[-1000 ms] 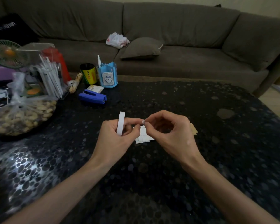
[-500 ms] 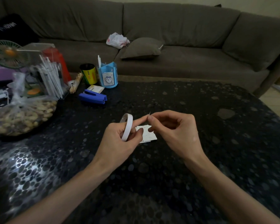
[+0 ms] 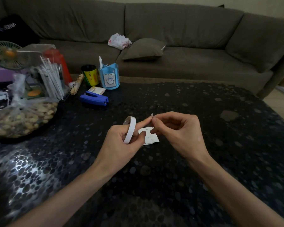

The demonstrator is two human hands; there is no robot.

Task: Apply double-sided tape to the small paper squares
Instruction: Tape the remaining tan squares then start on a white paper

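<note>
My left hand (image 3: 121, 141) grips a white roll of double-sided tape (image 3: 129, 129), held upright on edge, with the index finger stretched out toward the right hand. My right hand (image 3: 179, 133) pinches a small torn tape end (image 3: 151, 115) between thumb and index finger, right at the left fingertip. Small white paper squares (image 3: 150, 137) lie on the black pebble-patterned table (image 3: 203, 161), just below and between the two hands and partly hidden by them.
At the table's back left stand a blue stapler (image 3: 94, 97), a blue pen holder (image 3: 108, 76), a yellow-and-black can (image 3: 90, 75), a clear box of white sticks (image 3: 47, 76) and a bag of nuts (image 3: 21, 117). A brown sofa (image 3: 170, 46) runs behind the table.
The tape roll has turned in my left hand from edge-on to showing its ring. My right hand rose from the paper squares and now pinches the tape end up at the left fingertip.
</note>
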